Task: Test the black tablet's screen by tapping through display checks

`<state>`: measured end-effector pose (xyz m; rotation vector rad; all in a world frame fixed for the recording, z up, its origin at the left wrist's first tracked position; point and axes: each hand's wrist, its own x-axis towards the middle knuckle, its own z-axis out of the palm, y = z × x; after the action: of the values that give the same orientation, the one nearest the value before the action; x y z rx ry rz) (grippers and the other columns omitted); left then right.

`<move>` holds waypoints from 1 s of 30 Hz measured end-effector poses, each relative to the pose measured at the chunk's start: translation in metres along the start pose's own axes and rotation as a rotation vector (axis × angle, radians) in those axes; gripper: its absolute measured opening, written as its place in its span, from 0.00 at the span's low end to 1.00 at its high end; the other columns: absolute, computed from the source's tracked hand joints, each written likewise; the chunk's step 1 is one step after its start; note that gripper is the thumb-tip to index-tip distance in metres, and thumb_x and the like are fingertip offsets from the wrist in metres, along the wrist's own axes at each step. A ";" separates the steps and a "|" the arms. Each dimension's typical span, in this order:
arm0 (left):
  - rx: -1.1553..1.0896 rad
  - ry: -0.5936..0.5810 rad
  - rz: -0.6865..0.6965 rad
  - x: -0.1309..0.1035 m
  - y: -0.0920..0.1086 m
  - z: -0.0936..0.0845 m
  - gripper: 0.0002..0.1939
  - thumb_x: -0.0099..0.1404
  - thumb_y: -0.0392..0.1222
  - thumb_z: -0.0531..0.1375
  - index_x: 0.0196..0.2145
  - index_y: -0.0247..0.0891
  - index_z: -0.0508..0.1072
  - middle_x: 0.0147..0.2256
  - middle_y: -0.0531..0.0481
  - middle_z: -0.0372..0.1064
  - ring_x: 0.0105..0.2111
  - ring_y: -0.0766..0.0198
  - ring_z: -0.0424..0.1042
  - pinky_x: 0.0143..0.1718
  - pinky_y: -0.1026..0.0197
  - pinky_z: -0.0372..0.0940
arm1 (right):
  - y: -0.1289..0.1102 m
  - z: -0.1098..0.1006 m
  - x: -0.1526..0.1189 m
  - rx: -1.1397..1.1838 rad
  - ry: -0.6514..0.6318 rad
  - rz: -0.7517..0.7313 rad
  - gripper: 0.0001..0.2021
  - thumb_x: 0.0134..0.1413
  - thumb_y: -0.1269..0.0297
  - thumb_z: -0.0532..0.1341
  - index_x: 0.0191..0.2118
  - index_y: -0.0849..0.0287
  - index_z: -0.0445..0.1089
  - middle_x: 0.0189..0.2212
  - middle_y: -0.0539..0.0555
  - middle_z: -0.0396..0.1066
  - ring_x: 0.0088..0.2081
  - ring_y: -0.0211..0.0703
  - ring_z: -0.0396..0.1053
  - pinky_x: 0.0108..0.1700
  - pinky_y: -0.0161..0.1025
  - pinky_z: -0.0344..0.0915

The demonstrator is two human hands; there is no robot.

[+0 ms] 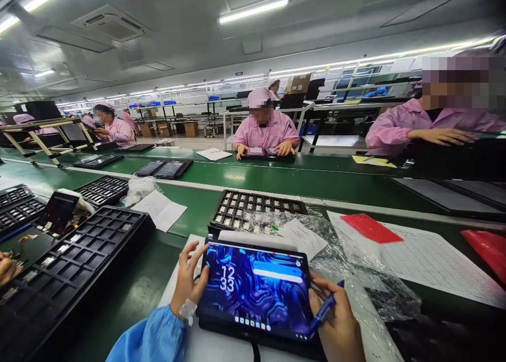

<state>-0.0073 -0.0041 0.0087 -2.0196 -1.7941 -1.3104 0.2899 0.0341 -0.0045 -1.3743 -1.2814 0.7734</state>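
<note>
Two hands steady a lit tablet (pixel 255 291) near the table's (pixel 166 256) front edge: the left hand (pixel 188 277) has its grip closed on the left rim, while the right hand (pixel 336 320) pinches a blue pen (pixel 324 309) beside the right rim, leaving the screen unobstructed.

Left hand (pixel 188 281): I grip the lit tablet (pixel 256 291) at its left edge.
Right hand (pixel 337 320): I hold a blue pen (pixel 324 309) against the tablet's right edge.
Behind tablet: black parts tray (pixel 256 206).
</note>
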 end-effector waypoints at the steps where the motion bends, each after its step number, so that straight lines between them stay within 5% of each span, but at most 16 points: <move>1: -0.005 -0.002 0.000 0.000 0.000 0.000 0.19 0.68 0.37 0.51 0.56 0.42 0.63 0.53 0.39 0.57 0.51 0.49 0.64 0.47 0.46 0.67 | 0.000 0.000 0.000 0.005 0.001 -0.001 0.19 0.45 0.45 0.59 0.38 0.54 0.63 0.44 0.65 0.76 0.45 0.58 0.75 0.45 0.49 0.72; 22: -0.064 -0.033 -0.069 -0.002 0.002 -0.002 0.20 0.70 0.42 0.48 0.58 0.44 0.63 0.55 0.40 0.55 0.54 0.48 0.62 0.51 0.43 0.62 | -0.008 -0.001 -0.002 0.060 0.001 0.087 0.21 0.42 0.44 0.61 0.38 0.53 0.63 0.44 0.63 0.76 0.44 0.56 0.75 0.43 0.46 0.73; 30: 0.161 0.023 0.148 0.001 0.016 -0.012 0.18 0.67 0.35 0.49 0.53 0.43 0.66 0.54 0.41 0.55 0.52 0.47 0.60 0.46 0.47 0.57 | -0.007 0.001 -0.003 0.045 0.038 0.023 0.19 0.44 0.47 0.61 0.39 0.54 0.63 0.41 0.62 0.77 0.42 0.56 0.76 0.41 0.46 0.74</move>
<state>0.0002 -0.0156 0.0237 -1.9991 -1.6473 -1.1058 0.2870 0.0309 0.0011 -1.3634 -1.2139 0.7840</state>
